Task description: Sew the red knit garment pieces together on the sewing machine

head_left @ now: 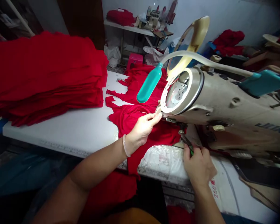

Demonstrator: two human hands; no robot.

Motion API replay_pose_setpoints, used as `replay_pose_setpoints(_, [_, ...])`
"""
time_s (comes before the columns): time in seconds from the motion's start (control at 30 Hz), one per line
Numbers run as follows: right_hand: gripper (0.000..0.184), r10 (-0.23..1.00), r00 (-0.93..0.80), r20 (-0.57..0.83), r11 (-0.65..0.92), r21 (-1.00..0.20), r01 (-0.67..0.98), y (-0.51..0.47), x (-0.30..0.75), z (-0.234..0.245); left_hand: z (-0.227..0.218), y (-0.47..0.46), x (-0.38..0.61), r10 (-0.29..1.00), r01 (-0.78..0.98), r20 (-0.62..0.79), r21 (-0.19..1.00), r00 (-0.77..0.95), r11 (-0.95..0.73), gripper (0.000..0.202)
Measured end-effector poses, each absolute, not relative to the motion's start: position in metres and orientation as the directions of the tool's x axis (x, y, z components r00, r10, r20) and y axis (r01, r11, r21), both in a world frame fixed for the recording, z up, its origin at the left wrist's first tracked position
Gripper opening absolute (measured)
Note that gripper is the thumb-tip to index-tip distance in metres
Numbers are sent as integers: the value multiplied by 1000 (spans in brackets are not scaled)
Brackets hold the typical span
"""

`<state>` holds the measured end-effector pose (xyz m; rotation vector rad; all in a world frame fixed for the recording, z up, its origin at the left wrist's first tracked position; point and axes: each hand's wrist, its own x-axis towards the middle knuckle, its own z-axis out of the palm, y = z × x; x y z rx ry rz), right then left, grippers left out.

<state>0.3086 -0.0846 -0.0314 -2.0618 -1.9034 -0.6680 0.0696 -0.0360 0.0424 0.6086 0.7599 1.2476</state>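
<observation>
The fingertips of my left hand [144, 127] are pinched together against the front end of the sewing machine [224, 99], beside a thin metal part; what lies between them is too small to make out. My right hand [198, 163] is closed around a metal hand tool with a green handle [188, 145]. The tool's tip is at the needle bar area [182, 128] under the machine head; its exact kind is unclear. The round end cover [189, 46] stands swung up, exposing the mechanism inside. Red fabric [133, 118] lies beneath the head and hangs over the table edge.
A tall stack of folded red fabric [46, 71] stands on the white table [60, 133] at left. A teal lamp [150, 83] on a bent pale neck hangs before the machine. Behind are another machine [152, 20] on a side table and a pink stool [134, 59].
</observation>
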Motion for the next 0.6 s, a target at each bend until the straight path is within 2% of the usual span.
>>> replay_pose_setpoints(0.13, [39, 864, 38, 502, -112, 120, 986, -85, 309, -31, 42, -34, 49, 986, -652, -121, 740, 111, 165, 16])
replay_pose_setpoints(0.3, [36, 861, 64, 504, -126, 90, 988, -83, 307, -33, 47, -21, 21, 983, -737, -163, 653, 87, 173, 17])
replay_pose_setpoints(0.37, [37, 866, 99, 491, -159, 82, 984, -83, 306, -33, 54, -15, 22, 992, -676, -120, 728, 41, 116, 16])
replay_pose_setpoints(0.43, [38, 873, 140, 467, -198, 77, 977, -83, 304, -33, 61, -12, 28, 1000, -573, 2, 820, 4, 1, 17])
replay_pose_setpoints(0.5, [38, 880, 173, 443, -227, 71, 971, -83, 303, -32, 62, -13, 35, 996, -506, 93, 858, -9, -85, 21])
replay_pose_setpoints(0.6, [38, 887, 192, 420, -240, 65, 969, -83, 303, -30, 52, -21, 40, 998, -466, 46, 883, -40, -59, 16])
